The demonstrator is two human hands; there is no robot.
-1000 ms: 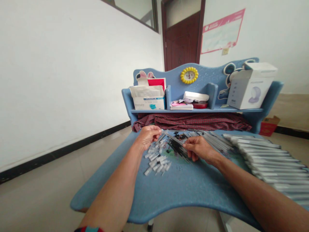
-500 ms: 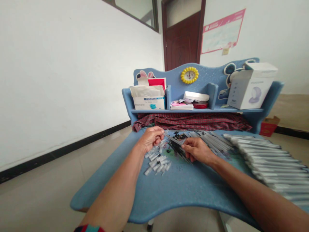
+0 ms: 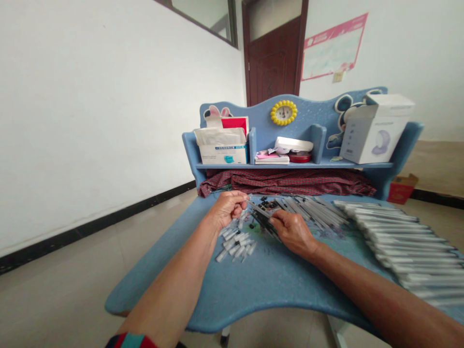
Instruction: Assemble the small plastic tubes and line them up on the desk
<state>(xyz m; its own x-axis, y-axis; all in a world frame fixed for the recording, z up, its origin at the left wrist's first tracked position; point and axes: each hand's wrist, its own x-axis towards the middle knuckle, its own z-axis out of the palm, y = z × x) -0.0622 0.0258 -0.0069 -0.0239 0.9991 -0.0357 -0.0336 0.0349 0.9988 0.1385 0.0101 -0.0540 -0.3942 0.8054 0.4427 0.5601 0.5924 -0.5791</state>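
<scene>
My left hand (image 3: 231, 207) pinches the left end of a slim translucent pen (image 3: 258, 209) between thumb and fingertips. At the pen's other end, my right hand (image 3: 294, 231) is closed around it, back of the hand upward, its fingers partly hidden. Under the pen lie thin black pen refills (image 3: 267, 225), some of them covered by my right hand. Clear pen caps (image 3: 237, 245) are scattered in front of my left hand. Behind my right hand, several translucent pen barrels (image 3: 319, 211) lie in a loose heap, with small black pieces (image 3: 264, 203) beside them.
A thick row of pens (image 3: 409, 251) covers the right side of the blue desk (image 3: 232, 299). Folded checked cloth (image 3: 290, 181) lies below the shelf, which carries a mask box (image 3: 224, 152), a red round tin (image 3: 300, 157) and a white carton (image 3: 377, 130).
My right hand has turned so that its back faces upward and has shifted slightly along the pen. The left hand stays almost in place, still pinching the pen's end.
</scene>
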